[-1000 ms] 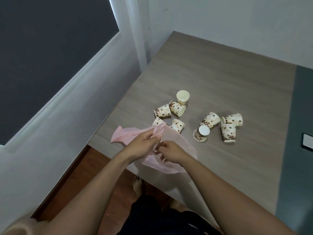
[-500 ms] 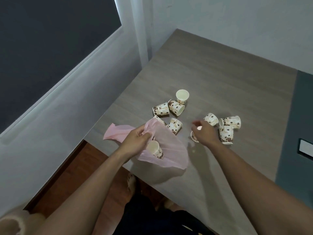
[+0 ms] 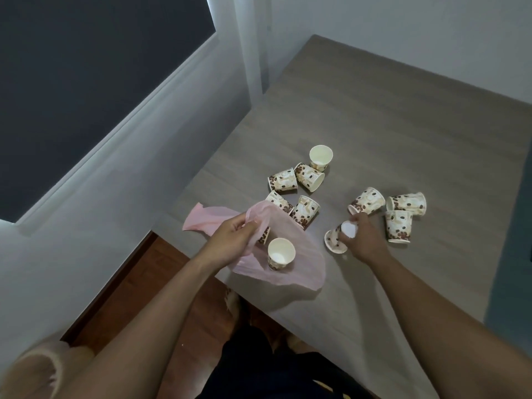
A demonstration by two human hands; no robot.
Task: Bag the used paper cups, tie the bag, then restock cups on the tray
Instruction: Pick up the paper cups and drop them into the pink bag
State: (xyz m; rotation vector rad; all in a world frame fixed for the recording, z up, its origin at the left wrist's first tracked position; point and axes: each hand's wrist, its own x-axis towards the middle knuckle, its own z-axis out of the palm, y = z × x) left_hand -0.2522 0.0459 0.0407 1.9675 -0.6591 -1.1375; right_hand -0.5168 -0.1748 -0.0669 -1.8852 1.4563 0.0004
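A thin pink plastic bag (image 3: 299,254) lies at the table's near-left edge. My left hand (image 3: 230,240) pinches its rim and holds it open. One paper cup (image 3: 280,253) with a coffee-bean print sits inside the bag, mouth up. My right hand (image 3: 364,240) closes around a tipped cup (image 3: 338,239) lying on its side to the right of the bag. Several more used cups lie scattered: a group behind the bag (image 3: 305,180) and three to the right (image 3: 398,223).
The grey wood-grain table (image 3: 374,125) runs into a corner of white walls. A dark window (image 3: 86,82) is at the left. Wooden floor (image 3: 144,298) and my feet show below the table's near edge. A dark strip borders the table's right side (image 3: 518,254).
My right hand left the bag and reached right to the tipped cup, closing on it. My left hand kept the bag open; a cup now shows inside it.
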